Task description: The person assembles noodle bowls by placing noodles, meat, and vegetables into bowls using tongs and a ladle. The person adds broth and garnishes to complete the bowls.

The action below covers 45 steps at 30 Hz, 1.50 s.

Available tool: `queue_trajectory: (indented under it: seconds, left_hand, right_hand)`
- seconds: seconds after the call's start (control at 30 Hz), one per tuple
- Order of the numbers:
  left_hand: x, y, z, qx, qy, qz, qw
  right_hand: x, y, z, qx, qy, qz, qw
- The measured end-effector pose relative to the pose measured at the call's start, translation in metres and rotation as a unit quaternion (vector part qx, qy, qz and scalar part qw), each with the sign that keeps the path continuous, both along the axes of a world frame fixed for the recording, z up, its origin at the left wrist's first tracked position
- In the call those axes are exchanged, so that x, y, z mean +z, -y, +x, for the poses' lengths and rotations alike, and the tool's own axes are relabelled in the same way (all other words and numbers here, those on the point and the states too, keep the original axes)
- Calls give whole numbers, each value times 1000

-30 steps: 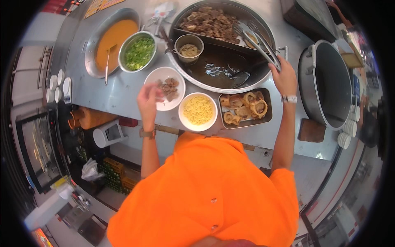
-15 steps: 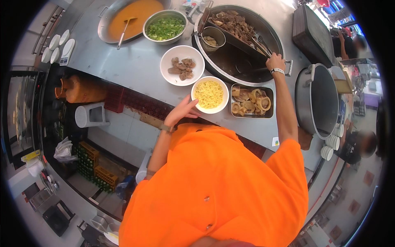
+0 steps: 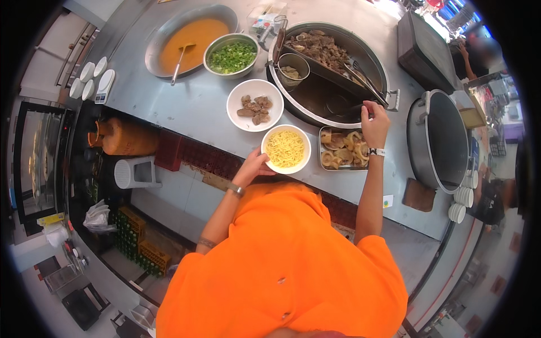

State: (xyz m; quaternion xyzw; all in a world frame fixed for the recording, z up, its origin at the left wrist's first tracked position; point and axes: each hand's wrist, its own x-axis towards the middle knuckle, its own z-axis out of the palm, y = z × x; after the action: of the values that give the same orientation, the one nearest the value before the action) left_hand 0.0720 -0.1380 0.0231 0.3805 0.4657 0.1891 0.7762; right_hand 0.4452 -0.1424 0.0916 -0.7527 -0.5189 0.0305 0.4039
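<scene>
Noodle bowl (image 3: 294, 170) hides the left fingers (image 3: 266, 170) (partly, it seems).

Worktop (image 3: 183, 110): pale grey metal, its far right end washed in glare.
Left edge: a dark-framed cabinet (image 3: 39, 158) with a glass front.
Below the worktop: an orange cylinder (image 3: 127, 138) beside a dark red crate (image 3: 169, 152), a light grey stool (image 3: 134, 173) near both.
Lower left: yellowish crates (image 3: 155, 256) with green bottles (image 3: 128, 239).
Right-hand floor (image 3: 507, 267): pale, dotted with reddish squares.
Light: blue-white, upper right.
</scene>
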Motion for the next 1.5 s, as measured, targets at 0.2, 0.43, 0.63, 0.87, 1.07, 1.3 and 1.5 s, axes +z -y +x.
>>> queue_trajectory:
  seconds: [0.2,0.43,0.63,0.87,1.07,1.3,1.5]
  left_hand:
    - [-10,5,4,-14,37,-4,999]
    - [-18,3,23,-100,42,95,990]
    - [-22,5,21,-105,-22,166,980]
    - [-10,-14,13,-113,-148,311,932]
    - [-17,-15,11,-93,-143,280,945]
    - [-18,-23,8,-137,-141,245,949]
    - [-18,-29,8,-163,-131,236,949]
  right_hand:
    - [-25,-60,87,-60,169,-63,982]
    - [-56,-133,121,-102,212,-408,882]
    - [-47,-153,110,-58,160,-407,897]
    - [-6,-142,95,-17,253,-330,910]
    - [25,-151,64,115,267,-249,924]
    - [-18,-182,34,104,233,-236,938]
    - [-27,-180,32,82,230,-231,942]
